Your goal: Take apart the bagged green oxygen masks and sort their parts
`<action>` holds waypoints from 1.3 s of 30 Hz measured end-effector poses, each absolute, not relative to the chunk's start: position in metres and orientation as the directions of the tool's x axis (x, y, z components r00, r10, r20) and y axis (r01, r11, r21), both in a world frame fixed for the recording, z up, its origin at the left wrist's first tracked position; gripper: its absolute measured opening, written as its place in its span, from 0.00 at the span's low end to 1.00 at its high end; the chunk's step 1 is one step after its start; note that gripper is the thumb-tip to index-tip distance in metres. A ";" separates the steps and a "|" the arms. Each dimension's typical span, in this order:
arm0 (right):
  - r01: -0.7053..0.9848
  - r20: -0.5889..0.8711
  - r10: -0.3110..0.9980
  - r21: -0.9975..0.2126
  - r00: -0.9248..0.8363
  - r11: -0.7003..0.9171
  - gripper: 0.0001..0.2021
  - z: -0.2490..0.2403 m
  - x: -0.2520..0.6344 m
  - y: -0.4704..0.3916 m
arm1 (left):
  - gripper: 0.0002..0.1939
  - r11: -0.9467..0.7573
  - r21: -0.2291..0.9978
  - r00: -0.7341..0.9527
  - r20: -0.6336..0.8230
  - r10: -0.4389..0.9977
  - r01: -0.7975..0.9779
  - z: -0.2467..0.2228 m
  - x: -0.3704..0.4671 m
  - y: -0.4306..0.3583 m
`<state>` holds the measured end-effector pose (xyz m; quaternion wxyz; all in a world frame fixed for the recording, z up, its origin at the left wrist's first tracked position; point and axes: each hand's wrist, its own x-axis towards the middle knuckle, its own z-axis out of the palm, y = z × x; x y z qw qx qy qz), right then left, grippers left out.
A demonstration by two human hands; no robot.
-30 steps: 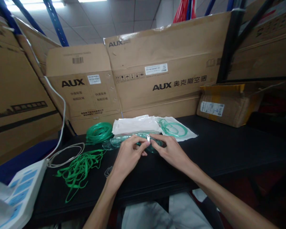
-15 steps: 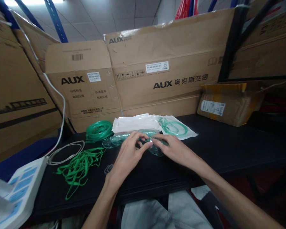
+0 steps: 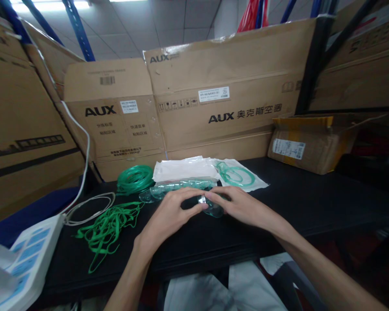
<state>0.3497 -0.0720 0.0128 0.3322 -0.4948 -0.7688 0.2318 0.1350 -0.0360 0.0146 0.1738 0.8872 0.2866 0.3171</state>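
A clear greenish plastic mask (image 3: 216, 210) with a small shiny metal strip (image 3: 202, 199) is between my two hands over the black table. My left hand (image 3: 178, 207) has its thumb and fingers closed on the mask's left side, by the strip. From the right, my right hand (image 3: 238, 203) grips the same mask, its fingertips almost touching the left ones. Part of the mask is hidden by the fingers. Just behind lie more clear green plastic pieces (image 3: 181, 185), white packets (image 3: 184, 169) and a packet with green tubing (image 3: 236, 174).
Coiled green tubing (image 3: 134, 179) and tangled green elastic bands (image 3: 108, 226) lie on the left of the black table (image 3: 298, 194). A white device (image 3: 35, 255) with a cable stands front left. Cardboard panels (image 3: 188, 129) line the back; an open carton (image 3: 303, 144) sits back right.
Both hands have lowered slightly towards me with the mask, and my left wrist has swung left, covering the thin wire loops beside it. The metal strip now shows more between the fingertips.
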 end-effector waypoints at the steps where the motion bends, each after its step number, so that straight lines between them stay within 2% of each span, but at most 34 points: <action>1: 0.603 0.287 0.911 -0.683 -0.296 0.412 0.22 0.013 0.350 -0.072 | 0.14 -0.770 0.491 0.623 0.467 0.628 0.409 0.015 0.134 -0.035; 6: 0.606 0.237 0.908 -0.682 -0.344 0.408 0.24 0.010 0.355 -0.073 | 0.14 -0.743 0.487 0.582 0.467 0.665 0.459 0.015 0.131 -0.031; 10: 0.595 0.277 0.914 -0.695 -0.297 0.404 0.19 0.010 0.356 -0.072 | 0.15 -0.735 0.486 0.558 0.481 0.676 0.473 0.014 0.131 -0.030; 18: 0.647 0.272 0.926 -0.663 -0.260 0.376 0.16 0.012 0.354 -0.073 | 0.15 -0.806 0.389 0.581 0.559 0.592 0.446 0.010 0.133 -0.030; 23: 0.748 0.185 0.941 -0.571 -0.284 0.339 0.20 0.012 0.358 -0.075 | 0.17 -0.775 0.488 0.518 0.577 0.632 0.403 0.014 0.131 -0.030; 27: 0.787 0.264 0.938 -0.519 -0.225 0.334 0.23 0.011 0.364 -0.074 | 0.16 -0.732 0.564 0.468 0.565 0.679 0.381 0.028 0.118 -0.035; 34: 0.770 0.307 0.925 -0.527 -0.222 0.359 0.23 0.018 0.370 -0.074 | 0.09 -0.678 0.523 0.452 0.506 0.735 0.517 0.029 0.078 -0.047; 39: 0.759 0.308 0.924 -0.540 -0.225 0.365 0.22 0.022 0.368 -0.077 | 0.09 -0.646 0.452 0.545 0.348 0.763 0.616 0.008 0.053 -0.056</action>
